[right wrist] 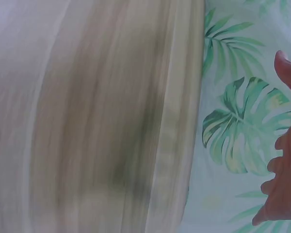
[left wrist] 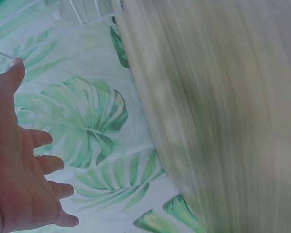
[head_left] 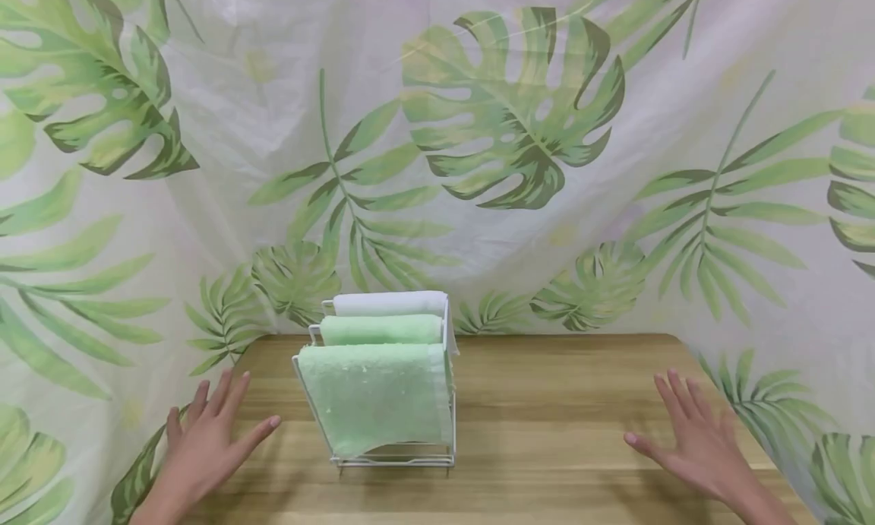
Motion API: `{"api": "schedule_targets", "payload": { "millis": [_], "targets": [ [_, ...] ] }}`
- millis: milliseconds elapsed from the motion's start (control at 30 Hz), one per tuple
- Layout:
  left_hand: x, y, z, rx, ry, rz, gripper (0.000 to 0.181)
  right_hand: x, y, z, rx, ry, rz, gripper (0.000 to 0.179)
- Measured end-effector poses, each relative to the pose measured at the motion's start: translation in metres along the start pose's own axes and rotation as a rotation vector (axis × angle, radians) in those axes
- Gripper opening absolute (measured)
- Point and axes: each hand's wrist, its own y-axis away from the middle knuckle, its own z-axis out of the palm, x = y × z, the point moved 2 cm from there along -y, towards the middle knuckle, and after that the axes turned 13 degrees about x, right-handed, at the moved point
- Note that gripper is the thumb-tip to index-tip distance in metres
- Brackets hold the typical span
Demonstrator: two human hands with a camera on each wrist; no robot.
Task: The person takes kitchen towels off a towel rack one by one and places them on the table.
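A white wire rack (head_left: 393, 460) stands on the wooden table, left of the middle. Over its front bar hangs a light green towel (head_left: 376, 400); behind it are a second green towel (head_left: 380, 330) and a white towel (head_left: 390, 303). To the left of the rack, apart from it, my left hand (head_left: 208, 445) is held with spread fingers and nothing in it. My right hand (head_left: 700, 449) is over the table's right side, fingers spread, also holding nothing. Both hands show at the outer edges of their wrist views, the left (left wrist: 26, 160) and the right (right wrist: 286, 160).
The wooden table (head_left: 547, 419) has rounded far corners, and its sides slant outward toward me. A leaf-patterned cloth (head_left: 506, 244) hangs behind the table and shows beyond both sides.
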Motion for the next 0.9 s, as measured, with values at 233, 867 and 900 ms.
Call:
{"api": "schedule_targets", "payload": {
  "millis": [233, 867, 900],
  "targets": [
    [0.024, -0.004, -0.005, 0.199, 0.139, 0.060, 0.086, -0.021, -0.007, 0.002, 0.076, -0.099, -0.027, 0.111],
    [0.081, -0.019, -0.025, 0.528, 0.710, 0.034, 0.041, -0.082, -0.016, -0.004, 0.110, -0.360, 0.002, 0.099],
    [0.082, -0.021, -0.025, 0.523, 0.730, 0.031, 0.039, -0.085, -0.017, -0.004, 0.116, -0.369, 0.000, 0.098]
  ]
}}
